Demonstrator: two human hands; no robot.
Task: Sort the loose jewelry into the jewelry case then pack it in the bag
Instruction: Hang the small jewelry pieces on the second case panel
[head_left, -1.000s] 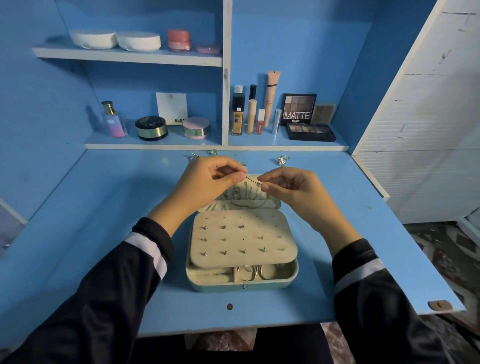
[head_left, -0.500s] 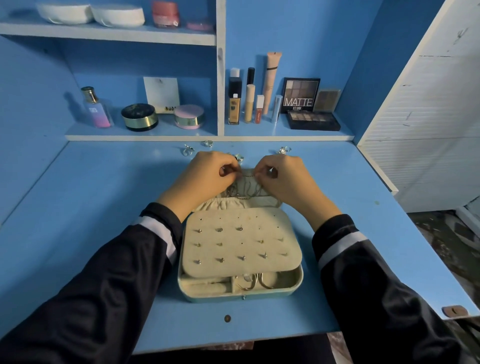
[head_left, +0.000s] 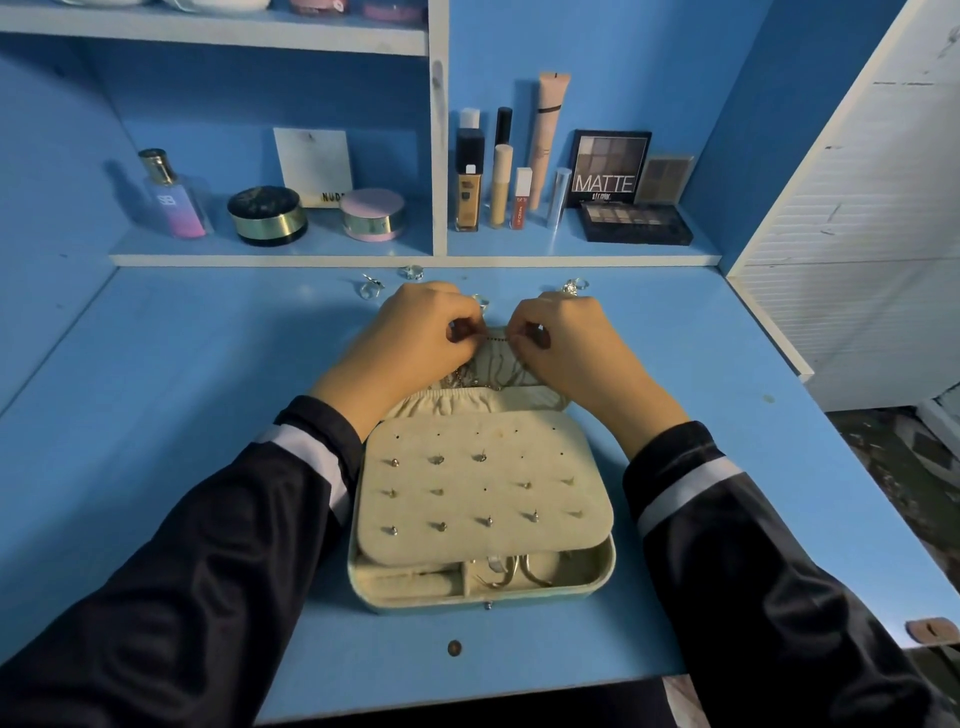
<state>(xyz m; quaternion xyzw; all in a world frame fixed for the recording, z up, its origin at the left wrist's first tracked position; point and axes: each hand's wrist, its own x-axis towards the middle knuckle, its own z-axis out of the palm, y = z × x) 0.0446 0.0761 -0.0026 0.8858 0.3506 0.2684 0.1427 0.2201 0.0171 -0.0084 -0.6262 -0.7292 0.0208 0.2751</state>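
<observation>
Thin chain (head_left: 496, 338) pinched at both ends: left hand (head_left: 415, 338) and right hand (head_left: 566, 343), fingertips closed tight, short span taut over lid of open case (head_left: 483, 597). Probably featherlight, limp, tangle-prone, easily snapped; best held near ends, gently. Fine, dark-beaded. Loose rings (head_left: 371, 286) beyond.

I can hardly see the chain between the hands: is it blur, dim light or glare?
Head view: dim, blue-tinted light, no glare; the fine chain pinched by the left hand and right hand is sharp but tiny. Head view: the hands shade the lid of the jewelry case; wide-angle stretch enlarges the sleeves at the bottom corners.
</observation>
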